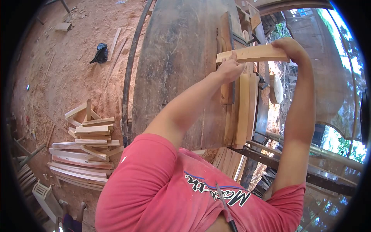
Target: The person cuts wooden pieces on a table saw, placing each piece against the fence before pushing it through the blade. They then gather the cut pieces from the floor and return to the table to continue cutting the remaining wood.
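Observation:
A pale, slightly curved wooden piece [257, 53] lies crosswise above the right edge of the dark workbench [174, 50]. My left hand [230, 70] is closed at its left end, with fingertips on the wood near a worn wooden block [228, 91]. Around the piece's right end, beyond the bench edge, my right hand [290, 49] is closed, its thumb side along the top edge. Just below the piece, long light boards [242, 112] stand side by side along the bench edge.
Cut wooden pieces [83, 158] are piled on the dirt floor at lower left. Nearby are a black bag [101, 53], loose sticks and a pale plastic chair [47, 199]. Another person's legs [73, 214] show at bottom left. A metal rail [328, 185] runs at right.

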Motion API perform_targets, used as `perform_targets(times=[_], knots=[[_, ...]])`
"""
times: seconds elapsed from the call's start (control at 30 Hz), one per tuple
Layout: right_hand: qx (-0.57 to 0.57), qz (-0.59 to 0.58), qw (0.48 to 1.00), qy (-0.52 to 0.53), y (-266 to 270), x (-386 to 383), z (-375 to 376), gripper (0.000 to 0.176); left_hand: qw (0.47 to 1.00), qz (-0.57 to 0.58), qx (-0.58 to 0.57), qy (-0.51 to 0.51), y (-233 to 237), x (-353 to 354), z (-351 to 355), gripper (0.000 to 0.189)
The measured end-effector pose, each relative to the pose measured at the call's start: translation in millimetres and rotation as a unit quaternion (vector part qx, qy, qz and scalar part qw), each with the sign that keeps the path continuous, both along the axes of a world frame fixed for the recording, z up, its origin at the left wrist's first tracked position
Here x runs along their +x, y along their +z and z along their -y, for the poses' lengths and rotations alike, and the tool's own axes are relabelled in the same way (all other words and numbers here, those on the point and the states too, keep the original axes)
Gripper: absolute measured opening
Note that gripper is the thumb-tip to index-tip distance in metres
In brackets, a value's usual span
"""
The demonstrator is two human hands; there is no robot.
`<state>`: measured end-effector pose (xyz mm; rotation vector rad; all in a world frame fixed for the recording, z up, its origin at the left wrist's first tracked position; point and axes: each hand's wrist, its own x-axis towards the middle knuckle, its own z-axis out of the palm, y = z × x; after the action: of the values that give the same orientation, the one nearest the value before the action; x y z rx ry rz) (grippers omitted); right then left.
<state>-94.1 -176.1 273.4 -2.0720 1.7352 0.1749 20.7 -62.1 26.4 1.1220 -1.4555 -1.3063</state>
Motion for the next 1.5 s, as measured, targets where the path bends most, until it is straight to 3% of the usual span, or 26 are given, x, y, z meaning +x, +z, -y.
perform_targets(times=[0.23,0.3,0.37,0.4,0.43,0.47,0.5,0.57,0.63,0.7,0.73,0.77,0.8,0.83,0.9,0.93,0.97,1.0,1.03,1.07,1.1,1.17,1.27,1.33,1.4,1.5], knots=[[-0.025,0.036,0.999,-0.004,-13,-16,9,0.037,0.999,-0.016,-0.013,0.041,-21,-14,19,0.057],[-0.088,-0.043,0.973,0.207,-17,-40,-27,0.033,1.000,0.004,-0.021,-0.009,-15,-6,-6,0.054],[-0.097,-0.021,0.994,-0.050,-22,-17,-122,0.034,0.997,0.058,-0.059,-0.007,-29,-14,-29,0.051],[-0.124,-0.014,0.991,-0.044,-36,-24,-161,0.035,0.990,0.111,-0.091,-0.001,-38,-17,-39,0.049],[-0.085,0.047,0.989,-0.110,-48,-20,-203,0.037,0.989,0.114,-0.099,-0.005,-43,-16,-50,0.049],[-0.235,-0.050,0.970,0.050,-83,-45,-232,0.041,0.987,0.120,-0.105,-0.034,-48,-14,-64,0.044],[-0.132,-0.007,0.990,-0.054,-98,-43,-266,0.043,0.983,0.127,-0.112,-0.064,-54,-12,-77,0.038],[-0.148,-0.069,0.982,-0.090,-130,-28,-321,0.046,0.975,0.147,-0.167,-0.026,-74,-18,-105,0.031],[-0.135,-0.042,0.981,-0.132,-159,-32,-355,0.044,0.960,0.165,-0.227,0.017,-72,-18,-129,0.025],[-0.134,-0.021,0.982,-0.132,-147,-32,-383,0.045,0.889,0.254,-0.379,0.023,-50,-12,-158,0.019],[-0.152,0.059,0.977,-0.137,-131,-36,-393,0.046,0.885,0.260,-0.385,0.018,-41,-12,-165,0.019],[-0.169,0.136,0.966,-0.140,-121,-43,-401,0.047,0.883,0.180,-0.432,0.025,-30,-16,-170,0.017],[-0.237,0.350,0.887,-0.186,-129,-57,-405,0.045,0.874,0.096,-0.475,0.030,-21,-18,-175,0.015],[-0.242,0.353,0.884,-0.189,-126,-69,-408,0.045,0.872,0.097,-0.479,0.025,-2,-16,-180,0.015],[-0.184,0.613,0.711,-0.292,-124,-87,-416,0.048,0.912,-0.023,-0.400,0.094,47,-4,-196,0.021],[-0.208,0.461,0.823,-0.261,-145,-88,-412,0.057,0.939,-0.056,-0.319,0.121,65,-2,-204,0.022],[-0.216,0.336,0.893,-0.208,-162,-80,-413,0.058,0.938,-0.056,-0.321,0.115,56,-6,-202,0.022],[-0.217,0.203,0.943,-0.148,-176,-68,-414,0.059,0.976,-0.168,-0.107,0.092,38,-12,-196,0.024],[-0.222,0.224,0.938,-0.143,-188,-55,-416,0.056,0.954,-0.271,0.114,0.065,29,-13,-189,0.026],[-0.224,0.246,0.933,-0.137,-200,-46,-417,0.052,0.970,-0.154,0.185,0.034,38,3,-185,0.032],[-0.223,0.248,0.933,-0.132,-215,-44,-418,0.052,0.970,-0.154,0.184,0.039,13,-2,-182,0.032],[-0.125,0.213,0.944,-0.220,-240,-44,-416,0.045,0.991,-0.007,0.127,0.039,-55,-18,-168,0.041],[-0.122,0.155,0.954,-0.225,-243,-41,-403,0.043,0.997,0.033,0.023,0.069,-53,-23,-181,0.048],[-0.133,0.127,0.957,-0.223,-246,-44,-399,0.043,0.997,0.052,0.013,0.061,-63,-29,-178,0.051],[-0.146,0.067,0.967,-0.198,-258,-50,-396,0.056,0.996,0.071,0.003,0.054,-80,-36,-171,0.054],[-0.091,0.007,0.977,-0.192,-244,-49,-415,0.068,0.993,0.114,-0.008,-0.026,-97,-36,-164,0.043]])
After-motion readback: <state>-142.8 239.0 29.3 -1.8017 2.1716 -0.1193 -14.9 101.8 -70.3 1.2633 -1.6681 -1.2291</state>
